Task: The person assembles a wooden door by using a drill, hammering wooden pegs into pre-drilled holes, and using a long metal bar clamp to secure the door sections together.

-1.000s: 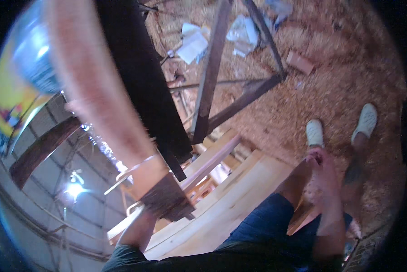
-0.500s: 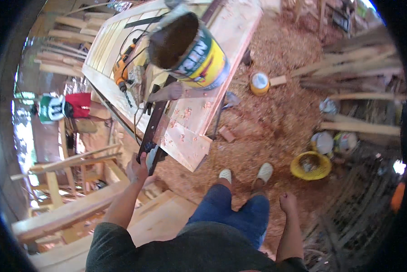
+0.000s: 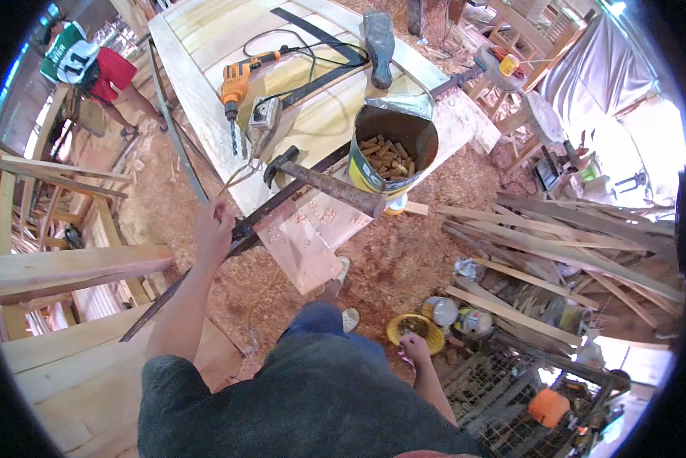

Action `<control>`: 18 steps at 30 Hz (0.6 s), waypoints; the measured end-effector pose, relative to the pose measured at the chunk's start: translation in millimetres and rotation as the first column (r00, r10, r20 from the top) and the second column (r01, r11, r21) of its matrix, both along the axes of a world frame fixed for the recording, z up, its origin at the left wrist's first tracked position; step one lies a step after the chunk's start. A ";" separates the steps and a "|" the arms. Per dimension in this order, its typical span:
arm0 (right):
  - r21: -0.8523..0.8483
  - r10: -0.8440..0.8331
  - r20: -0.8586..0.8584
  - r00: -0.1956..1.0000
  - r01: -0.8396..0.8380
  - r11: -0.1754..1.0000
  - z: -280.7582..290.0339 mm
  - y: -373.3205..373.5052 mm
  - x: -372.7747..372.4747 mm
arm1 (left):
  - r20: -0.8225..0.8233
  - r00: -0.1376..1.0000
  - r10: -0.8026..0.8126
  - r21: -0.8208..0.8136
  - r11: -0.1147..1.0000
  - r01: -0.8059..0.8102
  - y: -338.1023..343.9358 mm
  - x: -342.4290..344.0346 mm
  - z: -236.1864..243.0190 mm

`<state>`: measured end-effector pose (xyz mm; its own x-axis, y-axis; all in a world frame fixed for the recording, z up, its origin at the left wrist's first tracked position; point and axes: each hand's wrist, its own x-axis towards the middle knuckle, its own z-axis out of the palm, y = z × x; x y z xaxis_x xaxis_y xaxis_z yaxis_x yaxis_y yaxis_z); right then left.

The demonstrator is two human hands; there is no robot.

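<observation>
Hammer point(image 3: 324, 183), can point(image 3: 392, 149) — bench edge crowded

Bright daylight, glare blown out at the right, edges bent and darkened, mostly sharp.

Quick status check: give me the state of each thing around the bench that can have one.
Left hand: gripping the long metal bar at the bench edge.
Right hand: empty, hanging by the leg.
Tin can: upright, lid bent open, partly full of wooden pegs.
Orange drill: lying flat, bit fitted, corded.
Hammer: lying on the bench.
</observation>
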<state>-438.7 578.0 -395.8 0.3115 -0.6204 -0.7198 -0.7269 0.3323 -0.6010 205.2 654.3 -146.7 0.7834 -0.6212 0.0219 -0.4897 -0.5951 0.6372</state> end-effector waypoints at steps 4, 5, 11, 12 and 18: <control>-0.125 0.204 -0.008 0.979 -0.203 0.971 28.2 -60.6 -14.2 | 0.301 0.842 -0.447 0.046 0.889 0.455 -118.3 -16.6 61.6; -0.096 0.230 -0.059 0.971 -0.235 0.967 43.9 -87.6 -9.1 | 0.295 0.846 -0.444 0.036 0.890 0.454 -136.2 -10.7 58.4; -0.184 -0.351 -0.098 0.931 0.330 0.926 139.3 -160.5 29.0 | -0.206 0.529 -0.823 0.418 0.415 0.808 -217.0 8.9 71.8; -0.188 -0.363 -0.095 0.927 0.341 0.921 142.5 -163.6 27.8 | -0.201 0.519 -0.831 0.418 0.407 0.812 -217.7 11.8 67.3; 0.040 -0.209 -0.171 0.963 0.219 0.975 107.0 -148.6 -8.2 | -0.219 0.792 -0.569 -0.085 0.820 0.566 -202.1 32.8 33.8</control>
<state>-446.9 429.5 -288.8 0.0505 -0.6150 -0.7869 -0.7220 0.5219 -0.4542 237.9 452.2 -112.8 0.2743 -0.9567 -0.0972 -0.5793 -0.2451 0.7774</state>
